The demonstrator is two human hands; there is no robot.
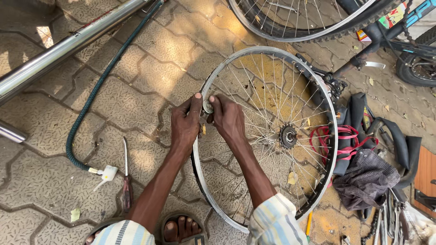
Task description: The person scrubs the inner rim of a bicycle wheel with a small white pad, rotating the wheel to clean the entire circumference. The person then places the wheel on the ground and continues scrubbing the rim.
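A bare bicycle wheel rim (272,52) with spokes and a toothed hub sprocket (288,135) stands tilted on the paved ground in front of me. My left hand (186,124) grips the rim's left edge from outside. My right hand (227,117) reaches through the spokes and pinches a small round silver tool (208,106) against the rim. Both hands meet at that spot on the rim. My sandalled toes (180,229) show at the bottom.
A green air hose (97,90) with a white nozzle (106,174) and a screwdriver (126,186) lie at left. A metal pipe (68,45) crosses the top left. Black inner tubes, red bands (345,138), dark cloth (365,179) and another bicycle (386,27) crowd the right.
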